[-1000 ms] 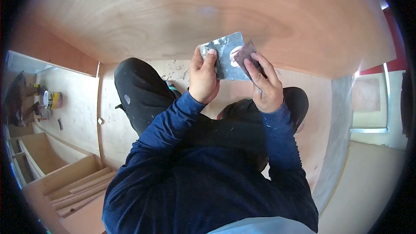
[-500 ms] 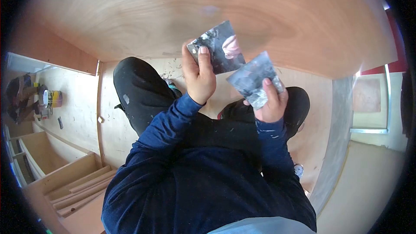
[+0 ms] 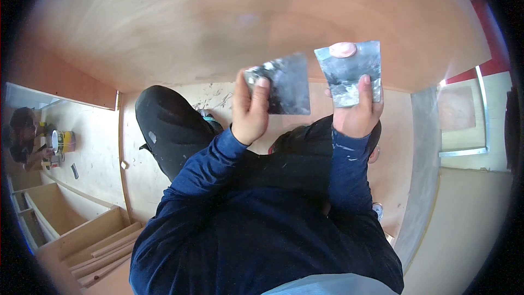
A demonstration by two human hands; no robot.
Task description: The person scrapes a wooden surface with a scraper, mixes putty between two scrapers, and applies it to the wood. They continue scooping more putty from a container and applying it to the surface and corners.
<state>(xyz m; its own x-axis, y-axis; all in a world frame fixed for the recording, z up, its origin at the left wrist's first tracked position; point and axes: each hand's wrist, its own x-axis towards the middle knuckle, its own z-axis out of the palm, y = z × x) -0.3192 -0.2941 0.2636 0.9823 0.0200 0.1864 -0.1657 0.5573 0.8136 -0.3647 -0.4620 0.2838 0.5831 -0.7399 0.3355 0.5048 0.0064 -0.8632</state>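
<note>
My left hand (image 3: 251,112) is closed on a flat metal putty scraper (image 3: 292,90), thumb on top, with whitish dried residue near the grip. In my right hand (image 3: 356,119) is a second putty scraper (image 3: 349,74), its blade tilted up and also smeared white. A lump of pink putty (image 3: 343,49) sits along that blade's far edge. The two blades are apart, side by side above my knees. Just beyond them stands a large wooden panel (image 3: 218,27).
At left, a bucket (image 3: 64,141) stands on the floor near a small wood block (image 3: 124,165). Wooden strips (image 3: 112,248) lie in an open wooden frame (image 3: 103,218) at lower left. A grey board edge (image 3: 421,153) and a metal frame (image 3: 464,153) border the right side.
The pink putty has passed from the left scraper to the right scraper's far edge. My right hand has moved right and up; the left scraper has lowered and turned.
</note>
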